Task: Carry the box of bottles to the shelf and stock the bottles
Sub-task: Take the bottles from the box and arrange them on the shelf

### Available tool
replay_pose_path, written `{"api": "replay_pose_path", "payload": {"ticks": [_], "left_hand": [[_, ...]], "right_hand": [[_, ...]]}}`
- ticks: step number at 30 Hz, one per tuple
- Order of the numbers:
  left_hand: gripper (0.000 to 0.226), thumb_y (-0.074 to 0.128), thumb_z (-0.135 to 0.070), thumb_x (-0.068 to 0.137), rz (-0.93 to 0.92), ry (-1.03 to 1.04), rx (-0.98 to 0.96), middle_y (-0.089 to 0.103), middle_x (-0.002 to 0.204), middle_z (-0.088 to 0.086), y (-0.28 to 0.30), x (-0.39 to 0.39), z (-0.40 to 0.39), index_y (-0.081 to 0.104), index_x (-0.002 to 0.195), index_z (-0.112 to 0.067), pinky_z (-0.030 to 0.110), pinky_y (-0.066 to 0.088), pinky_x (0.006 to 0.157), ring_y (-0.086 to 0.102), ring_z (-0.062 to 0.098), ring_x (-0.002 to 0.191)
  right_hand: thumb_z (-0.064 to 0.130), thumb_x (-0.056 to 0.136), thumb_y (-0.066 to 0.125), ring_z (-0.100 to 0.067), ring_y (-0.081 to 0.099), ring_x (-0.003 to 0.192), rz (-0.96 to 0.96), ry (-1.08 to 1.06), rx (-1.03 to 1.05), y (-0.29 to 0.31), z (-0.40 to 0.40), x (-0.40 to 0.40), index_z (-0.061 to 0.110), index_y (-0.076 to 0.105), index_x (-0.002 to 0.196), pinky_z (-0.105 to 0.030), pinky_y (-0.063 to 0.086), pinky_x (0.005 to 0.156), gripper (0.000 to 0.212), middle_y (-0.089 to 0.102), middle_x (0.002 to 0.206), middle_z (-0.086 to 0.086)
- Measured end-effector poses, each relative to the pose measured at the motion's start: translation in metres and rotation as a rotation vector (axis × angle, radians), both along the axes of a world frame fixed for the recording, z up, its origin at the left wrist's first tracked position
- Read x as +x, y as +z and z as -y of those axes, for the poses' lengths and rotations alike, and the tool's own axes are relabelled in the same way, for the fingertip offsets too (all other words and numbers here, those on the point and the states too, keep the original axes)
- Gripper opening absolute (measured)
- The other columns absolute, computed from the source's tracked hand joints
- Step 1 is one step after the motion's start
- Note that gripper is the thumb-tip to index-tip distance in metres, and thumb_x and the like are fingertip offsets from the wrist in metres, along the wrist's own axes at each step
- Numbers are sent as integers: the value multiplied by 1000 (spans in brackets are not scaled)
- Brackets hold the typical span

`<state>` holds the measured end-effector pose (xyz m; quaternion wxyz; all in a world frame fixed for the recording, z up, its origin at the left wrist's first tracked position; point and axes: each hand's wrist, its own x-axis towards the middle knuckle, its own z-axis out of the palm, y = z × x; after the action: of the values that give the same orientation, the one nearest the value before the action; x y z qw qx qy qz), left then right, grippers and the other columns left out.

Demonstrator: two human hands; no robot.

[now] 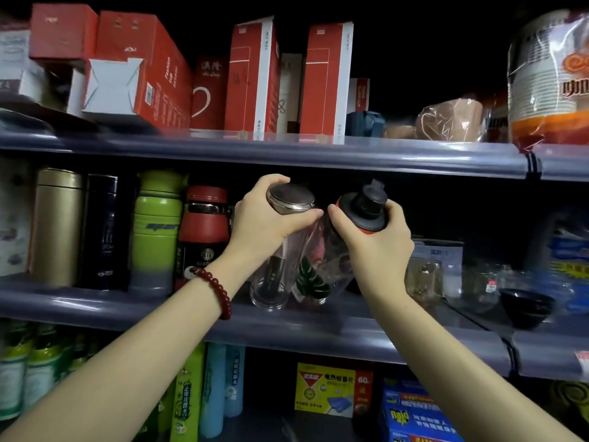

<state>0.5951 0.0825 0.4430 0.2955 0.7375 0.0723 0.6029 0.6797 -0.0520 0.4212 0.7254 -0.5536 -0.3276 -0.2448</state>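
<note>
Both my hands are on the middle shelf (318, 333). My left hand (264, 221) grips a clear bottle with a silver lid (271, 282) near its top; the bottle stands upright on the shelf. My right hand (373, 247) grips a clear bottle with a black and red cap (363, 205), tilted to the left so its body leans against the first bottle. A green leaf print (310, 280) shows through the clear plastic between them. The box of bottles is not in view.
Left of my hands stand a red-capped black bottle (204, 231), a green flask (156, 231), a dark flask (102, 231) and a gold flask (59, 224). Glass cups (427, 282) and a black bowl (526, 307) sit to the right. Red boxes (248, 81) fill the shelf above.
</note>
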Motion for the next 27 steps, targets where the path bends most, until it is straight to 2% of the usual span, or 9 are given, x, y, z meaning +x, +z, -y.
{"api": "replay_pose_path", "payload": {"ticks": [3, 5, 9, 12, 15, 18, 22, 24, 27], "left_hand": [[68, 80, -59, 49, -55, -26, -1, 64, 107, -15, 3, 6, -1, 58, 109, -37, 32, 47, 98, 57, 12, 112], [69, 80, -60, 49, -86, -39, -18, 64, 109, -13, 8, 10, -6, 58, 110, -36, 35, 47, 99, 55, 15, 114], [70, 85, -52, 53, -113, -98, -129, 66, 107, -9, 20, 17, -21, 62, 114, -25, 32, 49, 97, 61, 9, 105], [70, 86, -49, 54, -120, -175, -222, 66, 105, -9, 24, 20, -33, 60, 114, -21, 26, 51, 90, 63, 9, 100], [69, 84, -47, 61, -145, -214, -250, 60, 105, -13, 23, 24, -40, 53, 117, -21, 19, 44, 81, 58, 3, 97], [80, 83, -51, 58, -165, -245, -251, 63, 113, -12, 18, 28, -48, 50, 125, -23, 23, 45, 89, 59, 6, 105], [81, 81, -44, 66, -229, -310, -223, 62, 120, -11, 2, 31, -57, 41, 134, -29, 31, 45, 100, 59, 8, 111], [84, 78, -52, 63, -224, -315, -246, 63, 120, -12, -8, 32, -63, 39, 135, -35, 34, 46, 100, 60, 9, 111], [97, 77, -67, 52, -180, -361, -339, 62, 124, -12, -16, 28, -71, 39, 136, -37, 40, 46, 102, 59, 10, 115]], "right_hand": [[48, 66, 82, -4, 61, 99, -51, -11, -8, 8, -3, 6, 22, 59, 121, -15, 47, 86, 66, 65, 105, 12], [52, 65, 81, -8, 61, 101, -85, -23, -17, 14, -5, 11, 20, 60, 121, -21, 46, 87, 67, 67, 110, 7], [65, 58, 77, -18, 61, 107, -177, -58, -38, 26, -10, 30, 17, 63, 118, -33, 49, 95, 77, 68, 111, 1], [71, 51, 75, -22, 62, 107, -223, -54, -62, 33, -13, 39, 16, 63, 118, -41, 50, 97, 86, 68, 111, -2], [66, 56, 78, -26, 56, 119, -224, -37, -115, 39, -17, 43, 9, 49, 131, -41, 47, 101, 98, 59, 127, -8], [62, 61, 79, -26, 52, 122, -203, 2, -195, 43, -23, 43, 5, 38, 136, -35, 45, 97, 102, 50, 136, -10], [66, 58, 78, -23, 57, 115, -139, 9, -297, 43, -40, 38, 11, 47, 130, -38, 48, 99, 95, 58, 126, -4], [60, 63, 79, -19, 60, 109, -82, 23, -320, 38, -51, 37, 17, 50, 126, -35, 48, 98, 82, 62, 117, 2], [54, 70, 77, -16, 61, 104, -17, 106, -352, 31, -65, 35, 23, 47, 131, -31, 48, 91, 74, 62, 114, 6]]}}
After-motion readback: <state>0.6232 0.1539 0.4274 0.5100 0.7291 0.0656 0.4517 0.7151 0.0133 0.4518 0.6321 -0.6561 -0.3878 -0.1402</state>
